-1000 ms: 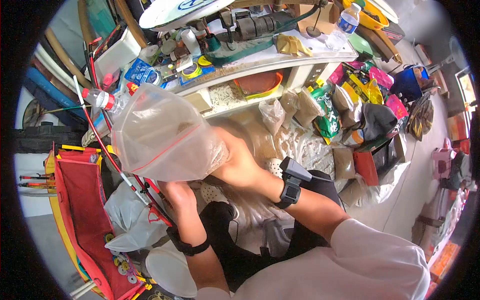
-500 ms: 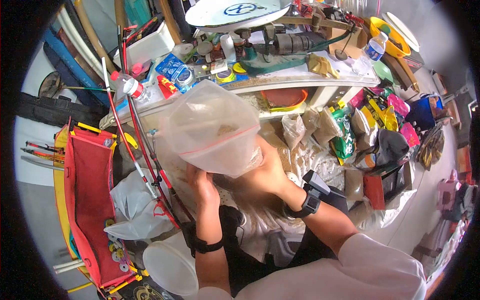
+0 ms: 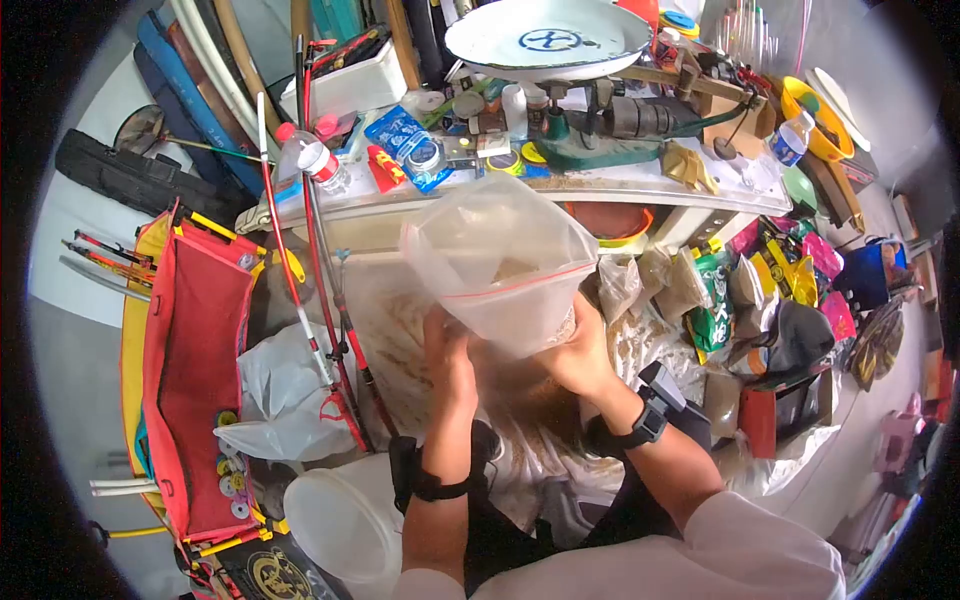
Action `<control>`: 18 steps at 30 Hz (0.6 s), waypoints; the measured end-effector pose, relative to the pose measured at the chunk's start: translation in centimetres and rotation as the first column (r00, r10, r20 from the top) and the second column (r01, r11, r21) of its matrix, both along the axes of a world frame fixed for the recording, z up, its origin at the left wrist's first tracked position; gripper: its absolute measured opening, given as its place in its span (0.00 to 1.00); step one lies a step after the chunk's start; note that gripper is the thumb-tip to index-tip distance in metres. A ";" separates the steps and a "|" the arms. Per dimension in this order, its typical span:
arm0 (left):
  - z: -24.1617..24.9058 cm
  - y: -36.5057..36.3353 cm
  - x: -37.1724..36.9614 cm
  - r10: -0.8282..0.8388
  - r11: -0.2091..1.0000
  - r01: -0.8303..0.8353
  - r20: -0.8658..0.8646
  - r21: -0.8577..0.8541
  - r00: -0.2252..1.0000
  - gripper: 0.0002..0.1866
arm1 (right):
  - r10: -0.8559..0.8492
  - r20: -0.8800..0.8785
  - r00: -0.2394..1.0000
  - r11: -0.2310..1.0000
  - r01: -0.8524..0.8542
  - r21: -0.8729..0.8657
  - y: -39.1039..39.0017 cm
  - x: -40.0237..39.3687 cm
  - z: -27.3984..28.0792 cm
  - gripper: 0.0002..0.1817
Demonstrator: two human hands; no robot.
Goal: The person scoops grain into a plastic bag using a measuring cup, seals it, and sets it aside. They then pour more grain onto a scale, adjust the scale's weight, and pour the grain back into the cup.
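Note:
A translucent zip-lock bag (image 3: 500, 250) with a red line along its seal stands up between my hands, over the floor in front of the bench. Some brown grainy stuff shows through its lower part. My left hand (image 3: 452, 365) is cupped against the bag's lower left side, its fingertips partly hidden behind the plastic. On the lower right, my right hand (image 3: 578, 355) grips the bag with curled fingers. Beneath both hands lies a plastic sheet (image 3: 520, 455) strewn with brown grains.
A bench (image 3: 390, 212) ahead carries a scale with a white enamel pan (image 3: 550, 40), bottles and packets. Filled bags (image 3: 620, 285) and a green packet (image 3: 710, 305) lie to the right. Leftward are fishing rods (image 3: 312, 260), a red open case (image 3: 200, 370) and a white bucket (image 3: 340, 525).
The whole view has shifted, so the bench and floor things appear further right. The bag and both hands also sit further right in view, with the hold looking much the same.

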State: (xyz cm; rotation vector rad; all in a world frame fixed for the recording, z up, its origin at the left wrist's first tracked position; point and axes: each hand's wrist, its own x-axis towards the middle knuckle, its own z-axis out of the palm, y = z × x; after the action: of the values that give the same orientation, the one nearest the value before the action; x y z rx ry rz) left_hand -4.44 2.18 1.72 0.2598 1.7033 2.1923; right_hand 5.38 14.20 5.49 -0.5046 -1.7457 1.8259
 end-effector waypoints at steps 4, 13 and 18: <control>0.4 0.1 0.0 -0.018 0.999 0.018 0.007 -0.033 1.000 0.25 | -0.011 0.020 1.000 1.000 0.011 0.019 0.1 0.1 -0.2 0.30; 1.4 0.5 0.3 -0.005 1.000 0.005 -0.003 0.001 1.000 0.26 | -0.015 0.019 1.000 0.999 0.014 0.033 0.1 0.1 -0.2 0.29; 0.9 0.3 0.3 -0.027 0.999 0.026 -0.014 -0.029 1.000 0.22 | -0.018 -0.005 1.000 0.999 0.018 0.038 0.1 -0.1 -0.7 0.31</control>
State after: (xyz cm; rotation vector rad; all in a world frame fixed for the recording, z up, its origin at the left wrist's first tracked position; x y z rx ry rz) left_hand -4.14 2.49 2.66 0.2900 1.7276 2.1506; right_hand 5.29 14.34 4.82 -0.4992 -1.7637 1.7771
